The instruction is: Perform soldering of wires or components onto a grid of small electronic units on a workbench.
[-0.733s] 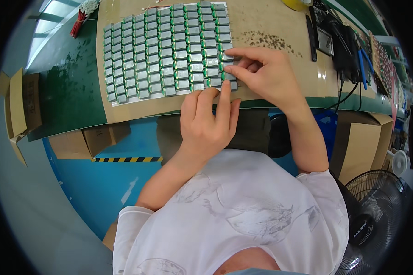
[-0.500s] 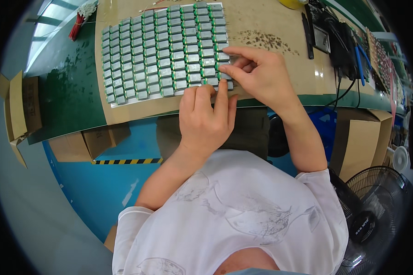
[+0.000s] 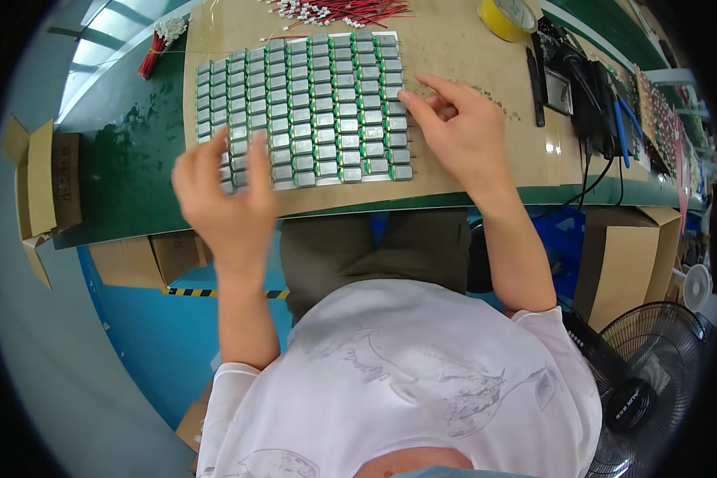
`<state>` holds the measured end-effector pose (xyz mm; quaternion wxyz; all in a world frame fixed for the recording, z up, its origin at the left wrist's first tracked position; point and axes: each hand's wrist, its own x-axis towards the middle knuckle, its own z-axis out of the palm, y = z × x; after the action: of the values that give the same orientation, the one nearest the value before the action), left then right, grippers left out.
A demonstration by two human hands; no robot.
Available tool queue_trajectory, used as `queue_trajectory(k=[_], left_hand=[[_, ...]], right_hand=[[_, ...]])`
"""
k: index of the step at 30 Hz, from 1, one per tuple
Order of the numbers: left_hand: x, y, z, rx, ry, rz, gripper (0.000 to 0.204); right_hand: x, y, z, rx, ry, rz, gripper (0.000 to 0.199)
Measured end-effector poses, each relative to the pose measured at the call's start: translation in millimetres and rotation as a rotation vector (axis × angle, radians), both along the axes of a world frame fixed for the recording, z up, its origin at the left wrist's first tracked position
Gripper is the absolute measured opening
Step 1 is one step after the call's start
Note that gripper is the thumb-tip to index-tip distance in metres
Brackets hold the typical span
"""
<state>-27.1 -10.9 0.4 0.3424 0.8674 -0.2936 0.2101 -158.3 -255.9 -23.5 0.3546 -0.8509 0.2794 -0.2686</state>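
Open cardboard box at far left, then the left hand, kinda blurry, fingers spread over the lower-left corner of the grid of grey blocks. That grid's upper centre on the green counter. Right hand is by its right edge, thumb and index slightly parted, can't tell if the thumb's touching. Yellow tape upper right.
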Motion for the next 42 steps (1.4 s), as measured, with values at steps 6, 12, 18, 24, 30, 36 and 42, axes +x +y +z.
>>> queue_trajectory(k=[6,12,18,24,30,36,42], left_hand=[[61,38,0,0.016,0.28,0.315,0.055],[93,51,-9,0.025,0.489,0.326,0.068],[102,44,-1,0.09,0.627,0.282,0.07],[101,34,2,0.247,0.548,0.332,0.072],[99,29,-2,0.271,0.523,0.35,0.073],[94,22,4,0.334,0.499,0.347,0.072],[85,12,1,0.353,0.354,0.375,0.071]], right_hand=[[17,5,-8,0.006,0.043,0.0,0.035],[24,-6,0,0.208,0.0,-0.054,0.035],[33,-10,1,0.035,0.111,0.034,0.035],[49,-17,4,-0.094,0.105,0.005,0.038],[53,-31,13,-0.004,0.149,0.06,0.038],[62,-32,12,-0.069,0.222,0.114,0.04],[56,-24,17,0.194,0.165,0.006,0.052]])
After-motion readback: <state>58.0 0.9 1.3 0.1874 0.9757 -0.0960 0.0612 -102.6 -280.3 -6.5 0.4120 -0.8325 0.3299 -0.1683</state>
